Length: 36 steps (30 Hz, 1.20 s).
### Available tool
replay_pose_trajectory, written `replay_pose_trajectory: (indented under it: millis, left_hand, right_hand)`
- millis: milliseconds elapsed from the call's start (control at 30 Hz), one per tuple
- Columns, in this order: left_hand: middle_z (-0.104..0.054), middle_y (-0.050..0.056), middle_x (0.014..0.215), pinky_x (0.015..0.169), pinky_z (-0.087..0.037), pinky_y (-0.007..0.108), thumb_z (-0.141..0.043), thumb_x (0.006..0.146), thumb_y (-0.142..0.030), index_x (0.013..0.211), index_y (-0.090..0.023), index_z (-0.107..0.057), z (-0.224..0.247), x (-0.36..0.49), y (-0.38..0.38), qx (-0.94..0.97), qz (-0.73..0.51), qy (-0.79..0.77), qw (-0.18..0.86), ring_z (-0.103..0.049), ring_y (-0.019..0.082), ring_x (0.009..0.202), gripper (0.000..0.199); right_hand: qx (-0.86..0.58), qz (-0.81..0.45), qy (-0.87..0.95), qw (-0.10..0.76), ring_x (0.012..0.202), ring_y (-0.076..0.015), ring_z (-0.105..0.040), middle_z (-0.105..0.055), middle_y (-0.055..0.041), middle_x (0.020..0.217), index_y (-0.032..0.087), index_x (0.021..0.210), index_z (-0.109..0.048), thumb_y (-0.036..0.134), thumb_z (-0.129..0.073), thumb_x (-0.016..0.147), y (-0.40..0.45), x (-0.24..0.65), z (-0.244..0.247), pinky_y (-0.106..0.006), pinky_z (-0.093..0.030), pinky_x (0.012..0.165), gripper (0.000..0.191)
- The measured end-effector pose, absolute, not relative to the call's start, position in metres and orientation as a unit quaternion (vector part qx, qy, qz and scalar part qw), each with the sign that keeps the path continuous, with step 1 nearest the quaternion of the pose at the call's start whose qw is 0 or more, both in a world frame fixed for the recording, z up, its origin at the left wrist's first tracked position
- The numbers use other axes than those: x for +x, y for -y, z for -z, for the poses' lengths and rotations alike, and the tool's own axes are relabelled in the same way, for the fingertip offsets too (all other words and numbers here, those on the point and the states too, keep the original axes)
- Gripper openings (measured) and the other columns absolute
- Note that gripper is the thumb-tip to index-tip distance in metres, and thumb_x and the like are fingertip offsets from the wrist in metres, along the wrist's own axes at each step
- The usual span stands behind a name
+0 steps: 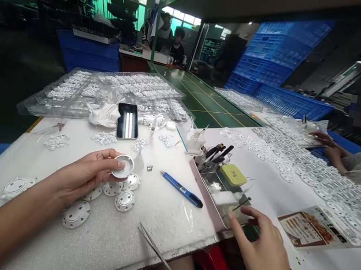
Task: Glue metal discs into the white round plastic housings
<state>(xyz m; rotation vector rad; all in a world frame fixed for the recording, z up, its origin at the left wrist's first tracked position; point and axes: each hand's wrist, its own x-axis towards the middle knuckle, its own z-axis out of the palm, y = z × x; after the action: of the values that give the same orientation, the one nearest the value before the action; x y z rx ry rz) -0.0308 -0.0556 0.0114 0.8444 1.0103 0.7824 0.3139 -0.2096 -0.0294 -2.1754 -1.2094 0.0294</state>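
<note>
My left hand (84,174) holds a round white plastic disc (123,166) between thumb and fingers, just above the white foam mat (160,210). Several similar white discs (124,200) lie on the mat under and beside it. My right hand (260,247) reaches with fingers spread to the near end of a clear tray (218,186) that holds tools and a green tin (233,174); its fingertips touch a small thin piece there, and whether it grips it cannot be told.
A blue utility knife (182,189) and tweezers (155,248) lie on the mat. A phone (127,120), crumpled cloth (103,113) and clear trays of small white parts (118,89) sit farther back. A co-worker's hands (329,149) work among white discs at right. Blue crates (277,59) stand behind.
</note>
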Motion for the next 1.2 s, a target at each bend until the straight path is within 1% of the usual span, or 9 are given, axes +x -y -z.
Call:
replay_pose_trajectory:
  millis: [300,467,600,733,800,900,1000,1100,1200]
  left_hand:
    - [-0.067,0.003,0.084,0.068,-0.064,0.027,-0.079,0.071,-0.008,0.082,-0.015,-0.062,-0.008,-0.03,0.056,0.393,-0.359,-0.435,0.726,-0.069,0.015,0.074,0.021]
    - [-0.067,0.002,0.083,0.072,-0.064,0.029,-0.077,0.073,-0.007,0.082,-0.016,-0.062,-0.01,-0.03,0.057,0.402,-0.352,-0.433,0.726,-0.069,0.015,0.076,0.019]
    - [-0.068,0.003,0.084,0.072,-0.064,0.028,-0.076,0.074,-0.007,0.08,-0.016,-0.061,-0.011,-0.028,0.058,0.394,-0.346,-0.436,0.731,-0.07,0.015,0.077,0.019]
    - [-0.069,0.004,0.087,0.07,-0.064,0.027,-0.077,0.073,-0.008,0.079,-0.015,-0.061,-0.011,-0.026,0.059,0.385,-0.339,-0.44,0.737,-0.07,0.016,0.078,0.019]
    - [-0.069,0.005,0.088,0.069,-0.064,0.027,-0.078,0.073,-0.008,0.079,-0.016,-0.06,-0.011,-0.026,0.06,0.385,-0.332,-0.444,0.738,-0.07,0.016,0.078,0.02]
    - [-0.069,0.006,0.09,0.071,-0.063,0.026,-0.077,0.075,-0.011,0.081,-0.016,-0.059,-0.01,-0.025,0.06,0.394,-0.321,-0.432,0.745,-0.069,0.016,0.079,0.02]
    - [-0.069,0.007,0.091,0.073,-0.062,0.028,-0.076,0.076,-0.011,0.085,-0.015,-0.06,-0.008,-0.024,0.06,0.401,-0.307,-0.415,0.757,-0.069,0.016,0.078,0.019]
    - [-0.069,0.01,0.088,0.069,-0.061,0.028,-0.076,0.075,-0.011,0.084,-0.012,-0.06,-0.006,-0.022,0.06,0.402,-0.291,-0.404,0.769,-0.068,0.018,0.076,0.019]
    - [-0.069,0.01,0.084,0.066,-0.06,0.028,-0.078,0.072,-0.012,0.079,-0.011,-0.06,-0.007,-0.021,0.062,0.403,-0.285,-0.395,0.775,-0.067,0.017,0.072,0.019]
  right_hand:
    - [-0.821,-0.002,0.486,0.298,0.102,-0.0348,-0.056,-0.068,-0.0112,0.098,0.02,0.092,-0.063,0.068,-0.05,0.073,0.204,0.319,0.034,-0.049,-0.044,0.087,0.053]
    - [-0.808,0.029,0.482,0.338,0.089,-0.0304,-0.06,-0.069,-0.008,0.093,0.023,0.086,-0.065,0.066,-0.049,0.078,0.197,0.315,0.027,-0.044,-0.046,0.078,0.046]
    - [-0.797,0.072,0.473,0.369,0.088,-0.0284,-0.061,-0.069,-0.0069,0.092,0.023,0.082,-0.064,0.065,-0.047,0.081,0.196,0.314,0.016,-0.041,-0.044,0.078,0.046]
    - [-0.796,0.128,0.394,0.442,0.081,-0.0271,-0.06,-0.068,-0.0066,0.084,0.023,0.084,-0.065,0.065,-0.053,0.082,0.2,0.308,0.0,-0.04,-0.044,0.074,0.043]
    - [-0.765,0.153,0.367,0.506,0.085,-0.0275,-0.061,-0.067,-0.0077,0.084,0.023,0.092,-0.064,0.057,-0.057,0.086,0.201,0.299,-0.008,-0.041,-0.045,0.079,0.036]
    - [-0.65,0.178,0.393,0.625,0.085,-0.0261,-0.062,-0.065,-0.0089,0.089,0.023,0.101,-0.064,0.04,-0.062,0.088,0.195,0.277,-0.02,-0.042,-0.046,0.084,0.021]
    - [-0.548,0.094,0.467,0.688,0.082,-0.0215,-0.063,-0.065,-0.0065,0.091,0.023,0.103,-0.064,0.028,-0.061,0.091,0.18,0.247,-0.025,-0.038,-0.05,0.08,0.014]
    - [-0.483,-0.042,0.532,0.694,0.087,-0.0161,-0.064,-0.067,-0.0031,0.092,0.023,0.105,-0.064,0.02,-0.054,0.095,0.164,0.214,-0.02,-0.031,-0.052,0.08,0.015]
    - [-0.415,-0.156,0.602,0.664,0.09,-0.0124,-0.064,-0.066,-0.0007,0.094,0.025,0.107,-0.062,0.017,-0.046,0.098,0.15,0.189,-0.009,-0.027,-0.051,0.083,0.02]
